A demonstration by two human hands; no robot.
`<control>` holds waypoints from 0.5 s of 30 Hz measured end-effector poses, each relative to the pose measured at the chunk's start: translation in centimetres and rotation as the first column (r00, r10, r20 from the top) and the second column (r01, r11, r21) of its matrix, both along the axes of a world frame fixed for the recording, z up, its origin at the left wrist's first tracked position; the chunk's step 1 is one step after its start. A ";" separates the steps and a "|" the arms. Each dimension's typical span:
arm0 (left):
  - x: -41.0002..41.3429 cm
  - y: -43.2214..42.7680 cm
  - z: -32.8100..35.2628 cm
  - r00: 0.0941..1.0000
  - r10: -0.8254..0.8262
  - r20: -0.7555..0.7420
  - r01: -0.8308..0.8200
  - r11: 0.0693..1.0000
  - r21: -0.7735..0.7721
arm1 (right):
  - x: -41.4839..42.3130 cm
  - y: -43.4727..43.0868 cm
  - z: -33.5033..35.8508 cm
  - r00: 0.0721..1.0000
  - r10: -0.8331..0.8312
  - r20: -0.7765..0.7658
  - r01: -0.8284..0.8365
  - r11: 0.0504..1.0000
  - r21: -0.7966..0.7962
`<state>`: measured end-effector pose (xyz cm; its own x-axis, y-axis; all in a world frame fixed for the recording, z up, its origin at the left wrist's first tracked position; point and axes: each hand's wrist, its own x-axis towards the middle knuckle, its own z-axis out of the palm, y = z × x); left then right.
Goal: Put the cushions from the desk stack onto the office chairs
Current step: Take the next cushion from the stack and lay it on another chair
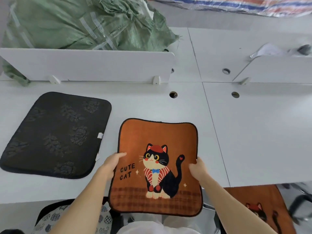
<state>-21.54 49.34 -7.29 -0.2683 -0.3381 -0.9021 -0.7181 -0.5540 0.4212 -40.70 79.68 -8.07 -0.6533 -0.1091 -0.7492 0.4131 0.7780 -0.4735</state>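
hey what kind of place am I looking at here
Probably an office being set up: white desks with round cable holes, low white divider panels between them, and a green woven sack behind.

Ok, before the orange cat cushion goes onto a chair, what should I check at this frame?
1. Left hand grip on cat cushion: ok, fingers on its left edge.
2. Right hand grip: ok, on its right edge.
3. Cushion print up: ok.
4. Right chair free: not ok, already has a cat cushion.
5. Left chair free: not ok, patterned cushion on it.
6. Stack remaining: ok, black cushion on desk; how many, cannot tell.
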 end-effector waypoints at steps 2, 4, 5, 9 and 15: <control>-1.1 0.8 1.4 0.997 -0.067 -0.043 0.073 0.986 0.152 | -0.4 1.4 0.6 0.987 -0.149 0.055 0.153 0.986 -0.061; -2.3 2.0 2.1 0.979 -0.198 -0.041 0.202 0.965 0.165 | -0.5 2.7 1.8 0.970 -0.222 0.094 0.232 0.966 -0.110; -3.3 2.9 2.3 0.967 -0.253 -0.037 0.256 0.954 0.155 | -0.5 3.8 2.2 0.967 -0.237 0.093 0.248 0.961 -0.123; -6.2 6.0 0.7 0.920 -0.388 0.056 0.385 0.921 0.063 | 0.1 7.3 3.6 0.970 -0.240 -0.046 0.233 0.965 -0.122; -12.2 16.4 5.2 0.872 -0.489 -0.030 0.474 0.858 -0.199 | 1.9 15.4 7.3 0.883 -0.417 -0.215 0.389 0.907 -0.160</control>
<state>-33.78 65.70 -2.12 -0.5053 -0.3022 -0.8083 -0.8369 -0.0569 0.5444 -38.76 95.03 -0.76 -0.8155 0.1294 -0.5641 0.5436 0.5061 -0.6696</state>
